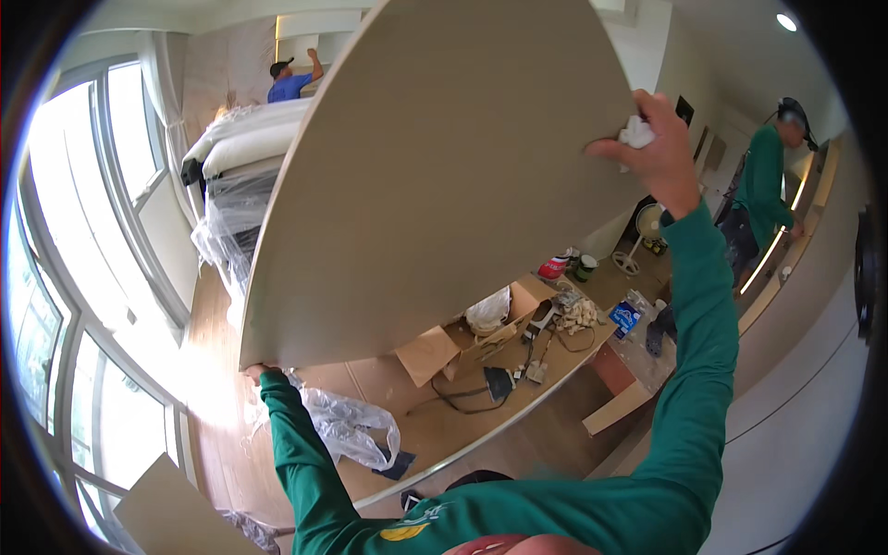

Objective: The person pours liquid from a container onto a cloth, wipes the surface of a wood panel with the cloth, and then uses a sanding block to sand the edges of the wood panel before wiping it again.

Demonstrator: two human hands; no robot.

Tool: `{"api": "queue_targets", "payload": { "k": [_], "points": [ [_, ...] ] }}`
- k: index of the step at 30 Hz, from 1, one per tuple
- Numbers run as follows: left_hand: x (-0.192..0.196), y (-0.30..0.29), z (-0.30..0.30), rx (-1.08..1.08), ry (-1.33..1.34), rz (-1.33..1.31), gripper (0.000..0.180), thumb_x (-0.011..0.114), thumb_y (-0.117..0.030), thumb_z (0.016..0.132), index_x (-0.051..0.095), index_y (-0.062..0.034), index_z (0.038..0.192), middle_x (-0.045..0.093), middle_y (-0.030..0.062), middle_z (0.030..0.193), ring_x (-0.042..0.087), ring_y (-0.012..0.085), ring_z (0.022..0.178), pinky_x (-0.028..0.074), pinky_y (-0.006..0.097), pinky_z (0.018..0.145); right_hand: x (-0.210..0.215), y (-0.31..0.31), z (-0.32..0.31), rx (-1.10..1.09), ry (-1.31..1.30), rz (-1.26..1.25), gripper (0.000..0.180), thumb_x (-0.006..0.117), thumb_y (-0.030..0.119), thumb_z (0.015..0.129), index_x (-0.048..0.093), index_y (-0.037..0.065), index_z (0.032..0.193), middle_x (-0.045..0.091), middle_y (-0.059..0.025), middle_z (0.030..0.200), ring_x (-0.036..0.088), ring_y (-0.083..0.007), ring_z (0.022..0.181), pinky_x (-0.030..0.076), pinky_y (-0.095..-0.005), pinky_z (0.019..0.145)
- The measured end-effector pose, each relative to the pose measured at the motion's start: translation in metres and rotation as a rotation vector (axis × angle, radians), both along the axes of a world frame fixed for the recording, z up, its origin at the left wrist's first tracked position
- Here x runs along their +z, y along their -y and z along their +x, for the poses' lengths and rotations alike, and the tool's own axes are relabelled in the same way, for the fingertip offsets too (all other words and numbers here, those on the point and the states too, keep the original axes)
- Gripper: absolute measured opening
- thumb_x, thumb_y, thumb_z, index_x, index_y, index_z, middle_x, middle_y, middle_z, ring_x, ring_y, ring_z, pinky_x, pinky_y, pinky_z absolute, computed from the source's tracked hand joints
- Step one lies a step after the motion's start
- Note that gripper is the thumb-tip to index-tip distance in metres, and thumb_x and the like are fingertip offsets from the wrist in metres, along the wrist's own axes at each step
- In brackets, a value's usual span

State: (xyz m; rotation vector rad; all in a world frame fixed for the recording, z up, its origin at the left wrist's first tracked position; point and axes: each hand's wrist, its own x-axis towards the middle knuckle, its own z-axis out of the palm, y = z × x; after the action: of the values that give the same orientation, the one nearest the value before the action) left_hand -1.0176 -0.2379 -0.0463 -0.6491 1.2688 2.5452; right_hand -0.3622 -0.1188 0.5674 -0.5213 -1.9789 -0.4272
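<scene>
A large grey-beige panel [444,185] with a curved edge stands tilted up in front of me and fills the middle of the view. My left hand [256,372] is closed on its lower left corner, its fingers mostly hidden. At the panel's right edge is my right hand [668,153], thumb over the face and fingers around the rim. A crumpled white wad, like tissue or cloth [637,132], sits between that thumb and fingers. Below the panel, a table [370,393] bears an open cardboard box [430,354] and a clear plastic bag [347,421].
Cables, a pile of gloves [578,313] and a blue packet [624,318] lie at the right. A white fan [638,236] stands beyond. Plastic-wrapped furniture [231,199] is at far left, by windows. One person in blue [291,85] works behind, another in green [763,180] at right.
</scene>
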Motion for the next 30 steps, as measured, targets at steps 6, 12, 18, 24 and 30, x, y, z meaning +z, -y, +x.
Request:
{"api": "queue_targets", "payload": {
  "k": [6, 12, 18, 24, 30],
  "points": [
    [0.217, 0.041, 0.093, 0.523, -0.552, -0.137, 0.076, 0.039, -0.064, 0.104, 0.047, 0.0002, 0.145, 0.049, 0.0241, 0.148, 0.043, 0.0401, 0.143, 0.036, 0.055, 0.119, 0.008, 0.022, -0.022, -0.151, 0.065, 0.092, 0.067, 0.090, 0.059, 0.065, 0.070, 0.007, 0.101, 0.068, -0.0071, 0.090, 0.056, -0.0285, 0.091, 0.052, -0.0428, 0.079],
    [0.456, 0.099, 0.276, 0.241, -1.685, -0.172, 0.078, 0.046, -0.067, 0.100, 0.045, -0.0078, 0.151, 0.048, 0.0210, 0.150, 0.044, 0.0375, 0.143, 0.034, 0.058, 0.118, 0.013, 0.032, -0.040, -0.026, 0.115, 0.135, 0.071, 0.086, 0.065, 0.064, 0.073, 0.008, 0.105, 0.073, -0.0069, 0.098, 0.061, -0.0310, 0.103, 0.053, -0.0430, 0.089],
    [0.472, 0.160, 0.290, -0.134, -1.450, -0.290, 0.064, 0.075, -0.054, 0.091, 0.071, 0.0011, 0.122, 0.072, 0.0130, 0.103, 0.068, 0.0254, 0.090, 0.051, 0.042, 0.091, 0.000, 0.058, -0.056, 0.273, 0.066, 0.266, 0.072, 0.089, 0.061, 0.061, 0.073, 0.008, 0.108, 0.068, -0.0085, 0.111, 0.059, -0.0307, 0.105, 0.050, -0.0418, 0.095],
    [0.445, 0.202, 0.289, -0.186, -1.328, -0.307, 0.060, 0.071, -0.063, 0.092, 0.072, -0.0025, 0.096, 0.061, 0.0005, 0.075, 0.062, 0.0166, 0.073, 0.048, 0.040, 0.077, -0.057, 0.066, -0.025, 0.250, -0.353, 0.311, 0.083, 0.093, 0.039, 0.068, 0.058, 0.010, 0.137, 0.049, -0.0144, 0.128, 0.054, -0.0327, 0.113, 0.048, -0.0457, 0.095],
    [0.423, 0.215, 0.283, -0.173, -1.341, -0.244, 0.060, 0.070, -0.061, 0.093, 0.071, -0.0015, 0.099, 0.064, 0.0027, 0.082, 0.063, 0.0164, 0.079, 0.049, 0.035, 0.078, -0.168, 0.007, 0.015, 0.268, -0.611, -0.565, 0.113, 0.097, 0.041, 0.063, 0.040, -0.002, 0.150, 0.048, -0.0181, 0.134, 0.050, -0.0327, 0.124, 0.046, -0.0435, 0.105]
  ]
}}
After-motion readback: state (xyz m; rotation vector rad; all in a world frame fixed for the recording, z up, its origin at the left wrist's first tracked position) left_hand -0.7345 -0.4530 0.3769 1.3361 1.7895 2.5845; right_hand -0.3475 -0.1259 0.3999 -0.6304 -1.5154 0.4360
